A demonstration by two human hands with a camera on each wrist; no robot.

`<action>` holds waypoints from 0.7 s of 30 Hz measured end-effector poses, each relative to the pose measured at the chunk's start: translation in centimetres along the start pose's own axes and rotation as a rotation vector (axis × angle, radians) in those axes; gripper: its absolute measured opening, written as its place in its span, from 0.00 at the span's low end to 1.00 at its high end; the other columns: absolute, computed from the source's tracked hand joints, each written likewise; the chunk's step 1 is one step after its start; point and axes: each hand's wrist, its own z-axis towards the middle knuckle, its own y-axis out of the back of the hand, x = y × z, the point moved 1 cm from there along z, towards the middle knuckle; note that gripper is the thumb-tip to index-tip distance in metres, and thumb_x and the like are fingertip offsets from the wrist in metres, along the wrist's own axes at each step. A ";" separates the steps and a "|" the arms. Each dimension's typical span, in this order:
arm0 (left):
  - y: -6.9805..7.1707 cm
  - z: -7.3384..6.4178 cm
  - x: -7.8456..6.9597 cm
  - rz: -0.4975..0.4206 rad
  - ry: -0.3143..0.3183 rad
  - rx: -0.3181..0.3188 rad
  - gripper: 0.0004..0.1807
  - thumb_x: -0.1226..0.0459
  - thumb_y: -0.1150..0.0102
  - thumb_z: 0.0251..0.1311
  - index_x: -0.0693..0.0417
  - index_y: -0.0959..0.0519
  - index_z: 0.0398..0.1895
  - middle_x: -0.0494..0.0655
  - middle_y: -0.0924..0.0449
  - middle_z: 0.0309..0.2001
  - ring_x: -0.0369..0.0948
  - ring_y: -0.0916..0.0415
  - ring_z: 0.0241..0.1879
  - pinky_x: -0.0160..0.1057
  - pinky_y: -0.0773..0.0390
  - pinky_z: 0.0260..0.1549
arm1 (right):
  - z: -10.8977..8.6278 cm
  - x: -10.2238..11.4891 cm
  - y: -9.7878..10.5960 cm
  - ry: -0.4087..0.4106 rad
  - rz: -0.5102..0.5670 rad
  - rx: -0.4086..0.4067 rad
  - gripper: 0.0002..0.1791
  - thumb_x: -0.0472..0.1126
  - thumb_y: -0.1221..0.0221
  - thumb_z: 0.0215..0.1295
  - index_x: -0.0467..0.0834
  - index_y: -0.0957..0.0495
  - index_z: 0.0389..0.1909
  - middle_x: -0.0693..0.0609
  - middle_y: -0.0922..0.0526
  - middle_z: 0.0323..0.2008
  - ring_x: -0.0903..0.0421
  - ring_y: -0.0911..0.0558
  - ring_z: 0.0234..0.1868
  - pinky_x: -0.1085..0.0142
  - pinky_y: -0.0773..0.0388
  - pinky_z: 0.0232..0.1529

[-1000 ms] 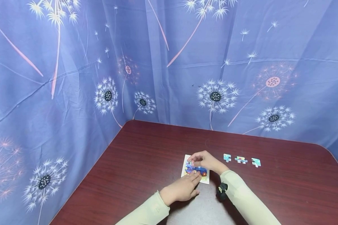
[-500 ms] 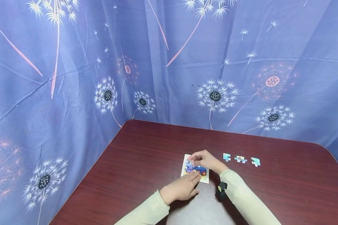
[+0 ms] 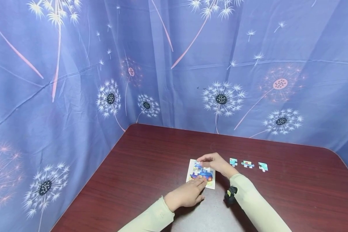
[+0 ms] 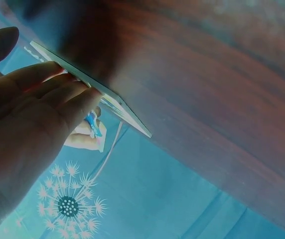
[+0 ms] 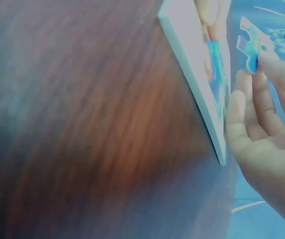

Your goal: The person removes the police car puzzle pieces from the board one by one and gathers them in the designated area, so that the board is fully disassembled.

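A small white-edged puzzle board with a blue vehicle picture lies on the table. My left hand rests its straight fingertips on the board's near part, and in the left wrist view its fingers lie along the board's face. Above the board's far side, my right hand pinches a puzzle piece between thumb and fingers. That piece is tilted and held off the board in the right wrist view. Part of the board's picture is hidden under both hands.
Three loose puzzle pieces lie in a row right of the board: a left one, a middle one and a right one. A blue dandelion-print curtain hangs behind the dark red table.
My right hand has lifted and shifted slightly right and back with the puzzle piece, uncovering more of the board's picture. The left hand has stayed in place.
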 end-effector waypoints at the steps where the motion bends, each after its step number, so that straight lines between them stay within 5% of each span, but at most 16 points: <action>1: 0.0 0.0 0.0 0.002 0.000 -0.004 0.30 0.54 0.51 0.70 0.61 0.37 0.70 0.52 0.40 0.71 0.44 0.44 0.71 0.39 0.40 0.67 | -0.1 0.0 0.1 0.001 0.006 -0.003 0.15 0.37 0.39 0.64 0.35 0.19 0.49 0.41 0.16 0.46 0.52 0.18 0.45 0.57 0.21 0.50; 6: -0.1 0.0 -0.2 0.014 -0.003 -0.024 0.30 0.54 0.50 0.69 0.61 0.36 0.70 0.52 0.38 0.70 0.44 0.43 0.70 0.38 0.40 0.67 | -0.6 0.4 1.0 0.005 -0.025 -0.045 0.15 0.38 0.38 0.63 0.36 0.18 0.49 0.42 0.16 0.46 0.55 0.18 0.43 0.61 0.21 0.47; 21: -0.3 0.1 0.0 0.011 0.006 -0.018 0.30 0.54 0.50 0.69 0.60 0.37 0.70 0.51 0.39 0.70 0.44 0.43 0.70 0.38 0.40 0.67 | -3.1 0.5 4.6 -0.036 0.025 -0.110 0.17 0.34 0.41 0.65 0.28 0.24 0.52 0.35 0.18 0.46 0.45 0.17 0.42 0.50 0.19 0.45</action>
